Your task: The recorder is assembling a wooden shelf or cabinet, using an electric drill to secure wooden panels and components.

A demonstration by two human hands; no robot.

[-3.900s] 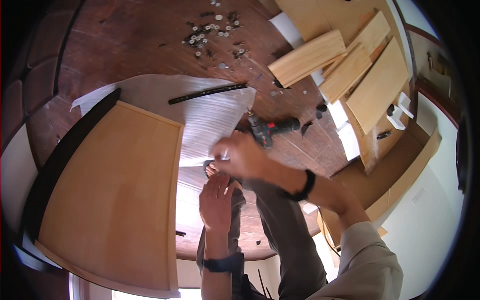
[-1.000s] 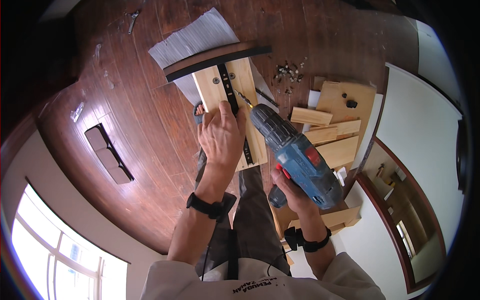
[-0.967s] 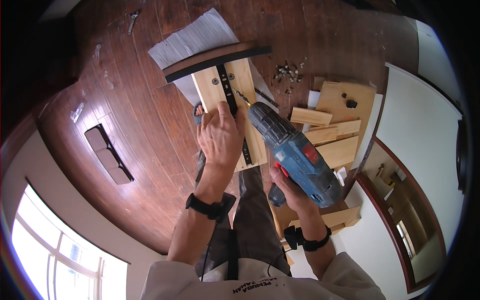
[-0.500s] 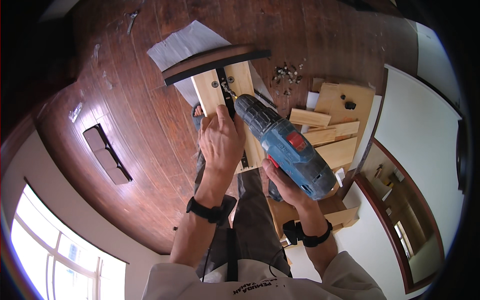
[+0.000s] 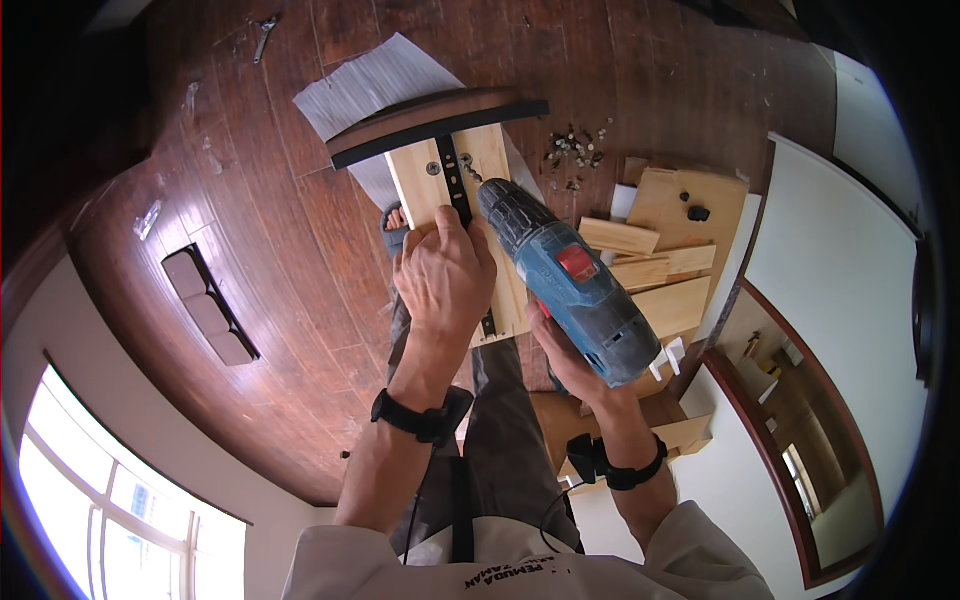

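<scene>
My left hand (image 5: pixel 445 275) presses down on a pale wooden board (image 5: pixel 420 180) that carries a black metal rail (image 5: pixel 452 185) along its length. My right hand (image 5: pixel 570 365) grips a blue cordless drill (image 5: pixel 575 285). The drill's black nose (image 5: pixel 495 200) points at the rail just beside my left fingertips. The board's far end meets a dark curved edge strip (image 5: pixel 440 120). My foot (image 5: pixel 395 220) shows at the board's left side, partly hidden.
A white ribbed sheet (image 5: pixel 365 85) lies under the board on the dark wooden floor. A scatter of small screws (image 5: pixel 575 155) sits to the right. Several pale wooden panels (image 5: pixel 665 255) are stacked further right. A dark strip of pads (image 5: pixel 208 305) lies left.
The drill has swung forward and left, its nose now at the rail beside my left fingers. My left hand stays on the board.
</scene>
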